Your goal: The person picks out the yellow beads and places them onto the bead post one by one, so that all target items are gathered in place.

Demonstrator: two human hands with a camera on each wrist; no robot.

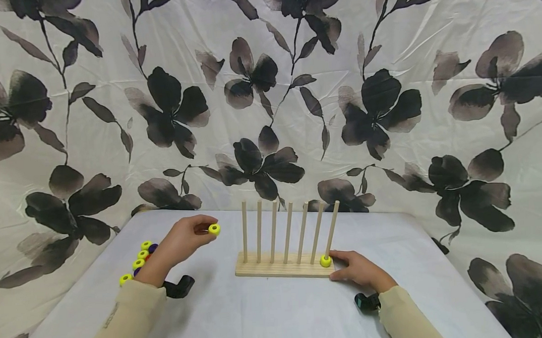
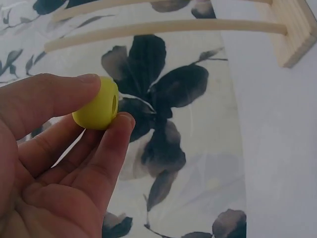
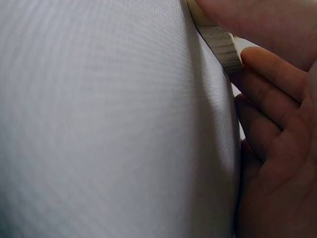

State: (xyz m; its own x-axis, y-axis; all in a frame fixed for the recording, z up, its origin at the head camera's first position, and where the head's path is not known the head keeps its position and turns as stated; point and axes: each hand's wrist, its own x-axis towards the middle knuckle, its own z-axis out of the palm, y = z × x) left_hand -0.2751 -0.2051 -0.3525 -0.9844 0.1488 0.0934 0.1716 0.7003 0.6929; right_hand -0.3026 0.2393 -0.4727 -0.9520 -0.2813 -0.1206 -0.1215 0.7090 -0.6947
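I saw the left hand (image 1: pixel 183 238) pinching a yellow bead (image 2: pixel 99 109); nearest peg (image 1: pixel 244 233) stood upright, just right of its fingertips (image 2: pixel 127 124). Right hand (image 1: pixel 361 271) gripped the base (image 1: pixel 280 270).

Bright yellow bead (image 2: pixel 99 106); pale tan rack (image 1: pixel 284 272); white tabletop (image 1: pixel 259 315); off-white backdrop (image 1: pixel 321 76), black-and-taupe floral; beige sleeve (image 1: pixel 128 321).

Type of room cannot be established; a tabletop setup is evident, its white-covered table (image 1: pixel 268 315) standing before a creased, flower-printed cloth (image 1: pixel 315 132) filling the background
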